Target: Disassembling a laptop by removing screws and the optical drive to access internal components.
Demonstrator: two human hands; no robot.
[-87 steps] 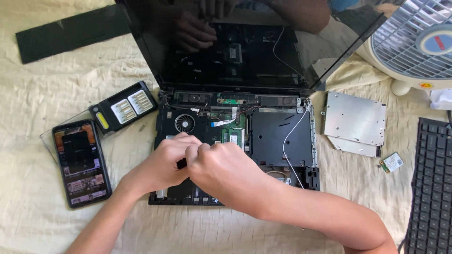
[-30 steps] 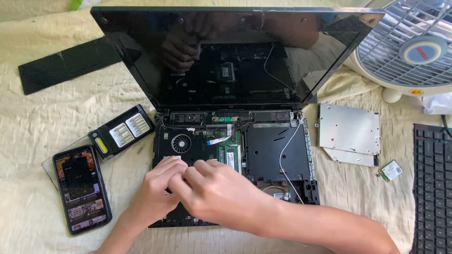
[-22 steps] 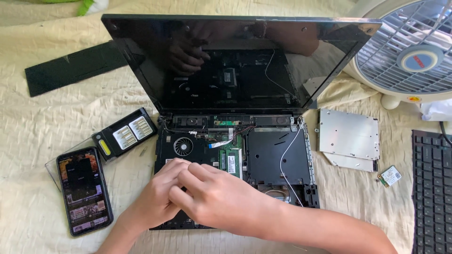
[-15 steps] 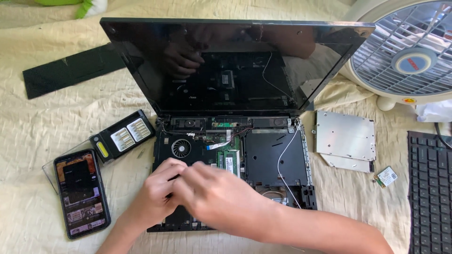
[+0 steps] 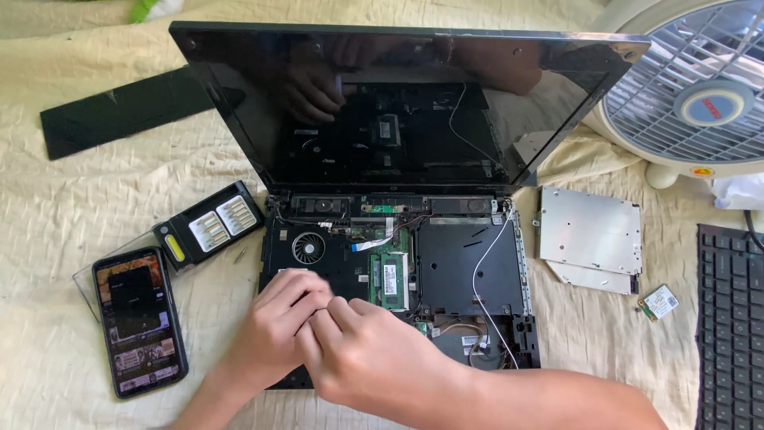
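Observation:
A black laptop lies open on a cream cloth with its keyboard cover off, so the base [image 5: 469, 271] shows a round cooling fan [image 5: 308, 248], a green memory module [image 5: 390, 280] and white wires. The dark screen [image 5: 398, 103] stands tilted back. My left hand [image 5: 270, 334] and my right hand [image 5: 370, 362] meet over the front left part of the base, below the cooling fan. Their fingers are curled and pressed together, fingertip to fingertip. Whatever lies between or under the fingers is hidden.
A black case of screwdriver bits [image 5: 211, 227] and a lit phone [image 5: 139, 318] lie left of the laptop. A long black panel [image 5: 119, 111] sits at the far left. On the right are a silver drive [image 5: 590, 239], a small green card [image 5: 658, 302], a black keyboard [image 5: 728, 326] and a white electric fan [image 5: 700, 87].
Both hands have stayed over the front left of the laptop base, their fingers shifting slightly against each other. The view has tilted up a little to show more of the screen.

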